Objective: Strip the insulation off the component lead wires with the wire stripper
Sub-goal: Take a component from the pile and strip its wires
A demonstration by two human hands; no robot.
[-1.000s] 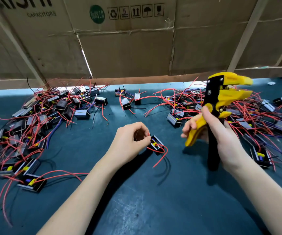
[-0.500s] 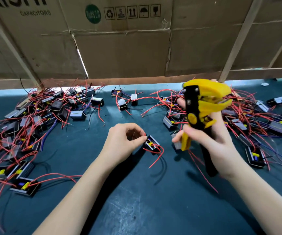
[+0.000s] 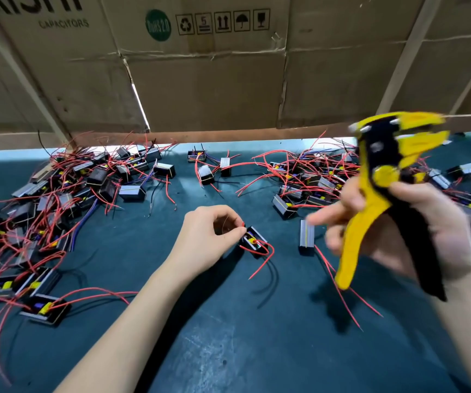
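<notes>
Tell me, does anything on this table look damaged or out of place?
Nothing stands out. The right hand holds the wire stripper raised; the left hand pinches a red wire at one component.

Dark teal surface (image 3: 257,350) under a wall of cardboard.
Flattened brown cartons (image 3: 206,80) stand along the back edge, printed with handling symbols and a green round sticker (image 3: 158,25); bright light shows beneath them.

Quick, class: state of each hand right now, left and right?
Left hand: pinching a red lead wire beside the black component.
Right hand: gripping the wire stripper; blurred.
</notes>
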